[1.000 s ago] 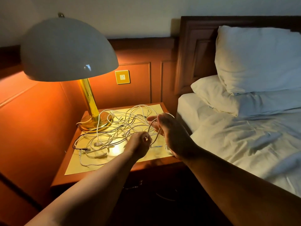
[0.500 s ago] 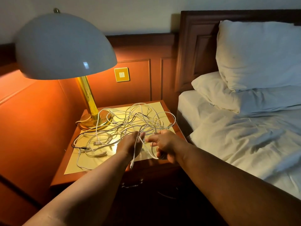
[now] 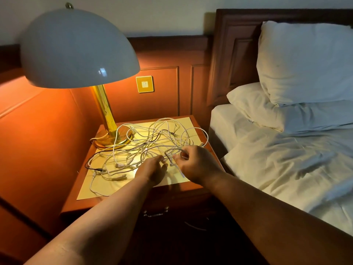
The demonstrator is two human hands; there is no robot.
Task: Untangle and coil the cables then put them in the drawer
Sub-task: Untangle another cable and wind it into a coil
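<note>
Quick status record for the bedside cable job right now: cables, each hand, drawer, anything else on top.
cables: tangle of white cables plus one black cable, spread on the nightstand, none coiled
left hand: over the tangle, grip unclear
right hand: pinches a white strand
drawer: closed, handle visible
also on top: lit lamp, yellow mat

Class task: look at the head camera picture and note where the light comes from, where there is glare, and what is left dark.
Head view: the lit table lamp casts warm orange light on the nightstand; glare on its glossy top beside the tangled cables; the drawer handle below sits in deep shadow; the bed looks cooler and dimmer.
</note>
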